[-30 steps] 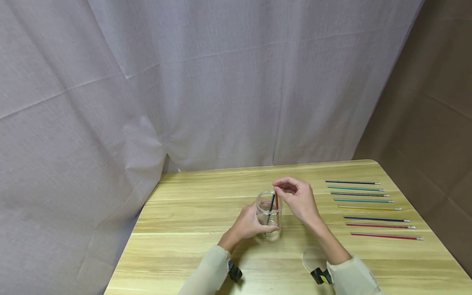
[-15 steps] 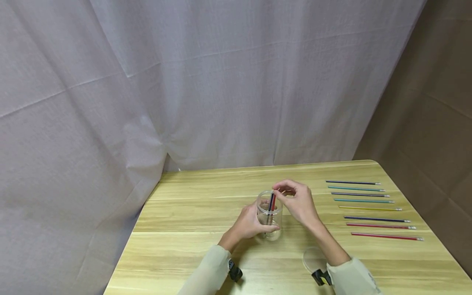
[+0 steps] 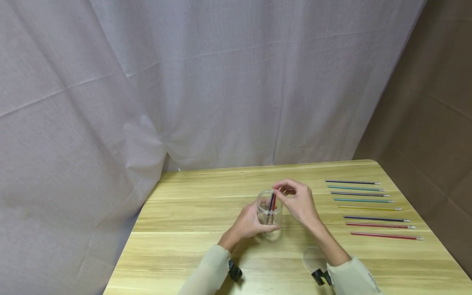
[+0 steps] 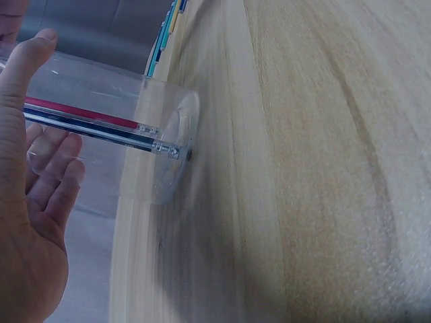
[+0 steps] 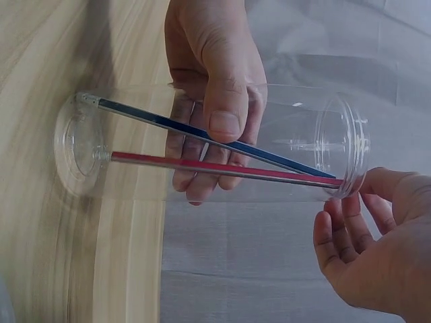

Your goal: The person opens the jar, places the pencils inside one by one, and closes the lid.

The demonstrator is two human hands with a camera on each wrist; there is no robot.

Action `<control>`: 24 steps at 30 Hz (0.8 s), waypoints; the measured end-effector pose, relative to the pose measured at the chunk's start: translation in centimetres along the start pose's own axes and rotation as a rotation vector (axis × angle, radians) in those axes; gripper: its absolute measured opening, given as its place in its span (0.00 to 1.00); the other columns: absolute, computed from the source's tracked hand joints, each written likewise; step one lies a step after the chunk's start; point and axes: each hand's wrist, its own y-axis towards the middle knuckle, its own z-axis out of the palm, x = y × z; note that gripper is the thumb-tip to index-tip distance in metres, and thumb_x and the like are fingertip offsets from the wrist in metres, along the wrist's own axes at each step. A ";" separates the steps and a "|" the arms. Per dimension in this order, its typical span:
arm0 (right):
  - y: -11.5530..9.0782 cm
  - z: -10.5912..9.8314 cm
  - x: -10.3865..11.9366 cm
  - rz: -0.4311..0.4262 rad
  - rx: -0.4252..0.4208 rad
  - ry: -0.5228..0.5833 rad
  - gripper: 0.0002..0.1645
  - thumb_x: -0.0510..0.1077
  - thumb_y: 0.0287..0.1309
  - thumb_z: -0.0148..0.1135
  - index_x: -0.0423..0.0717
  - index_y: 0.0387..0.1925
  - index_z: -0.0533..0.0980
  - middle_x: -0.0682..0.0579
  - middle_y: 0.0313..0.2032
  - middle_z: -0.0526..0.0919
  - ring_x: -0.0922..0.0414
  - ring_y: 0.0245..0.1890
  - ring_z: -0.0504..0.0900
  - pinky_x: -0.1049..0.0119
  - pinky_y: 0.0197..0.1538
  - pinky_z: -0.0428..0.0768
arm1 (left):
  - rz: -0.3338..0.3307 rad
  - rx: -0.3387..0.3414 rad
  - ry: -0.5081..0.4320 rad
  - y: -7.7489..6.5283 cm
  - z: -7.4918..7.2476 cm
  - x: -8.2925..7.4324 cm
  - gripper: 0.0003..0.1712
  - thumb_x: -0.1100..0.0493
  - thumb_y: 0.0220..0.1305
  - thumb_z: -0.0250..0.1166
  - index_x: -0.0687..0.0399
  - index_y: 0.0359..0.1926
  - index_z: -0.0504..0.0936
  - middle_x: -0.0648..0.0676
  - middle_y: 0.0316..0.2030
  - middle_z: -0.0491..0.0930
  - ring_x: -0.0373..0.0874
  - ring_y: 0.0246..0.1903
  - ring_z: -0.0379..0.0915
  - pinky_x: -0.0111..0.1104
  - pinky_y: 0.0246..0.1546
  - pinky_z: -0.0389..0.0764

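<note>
Your left hand (image 3: 248,221) is gripping the clear jar (image 5: 289,114); up top, your right hand (image 3: 299,201) is pinching the red pencil (image 5: 229,170). It is standing nearly upright inside, eraser (image 5: 100,154) down, top end reaching your right hand.

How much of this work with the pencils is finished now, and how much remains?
Done, it seems: the dark blue pencil leans inside the clear jar, which the left hand holds.
In hand: the red pencil is inside too, and the right hand seems to pinch its upper end near the rim.
Remaining, probably: eight pencils lie on the table, outside the jar.
</note>
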 end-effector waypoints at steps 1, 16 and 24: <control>0.0 0.0 0.0 0.000 0.000 -0.008 0.06 0.29 0.60 0.74 0.39 0.38 0.88 0.45 0.34 0.89 0.59 0.33 0.84 0.74 0.41 0.83 | 0.000 0.000 0.000 0.0 0.0 0.0 0.46 0.40 0.51 0.85 0.46 0.66 0.73 0.44 0.57 0.84 0.35 0.53 0.80 0.33 0.56 0.81; 0.1 0.0 -0.1 -0.005 0.021 -0.176 0.05 0.34 0.60 0.77 0.45 0.37 0.89 0.53 0.30 0.88 0.55 0.31 0.83 0.67 0.38 0.82 | 0.008 0.001 0.005 0.0 0.0 0.1 0.45 0.40 0.51 0.85 0.45 0.65 0.74 0.43 0.57 0.84 0.35 0.54 0.80 0.34 0.56 0.81; 0.1 0.0 -0.1 -0.043 0.013 -0.203 0.07 0.33 0.59 0.78 0.47 0.35 0.88 0.54 0.32 0.88 0.55 0.31 0.83 0.66 0.37 0.82 | -0.007 0.002 0.000 0.0 0.1 0.0 0.45 0.40 0.51 0.85 0.46 0.65 0.74 0.43 0.56 0.84 0.35 0.54 0.80 0.35 0.57 0.81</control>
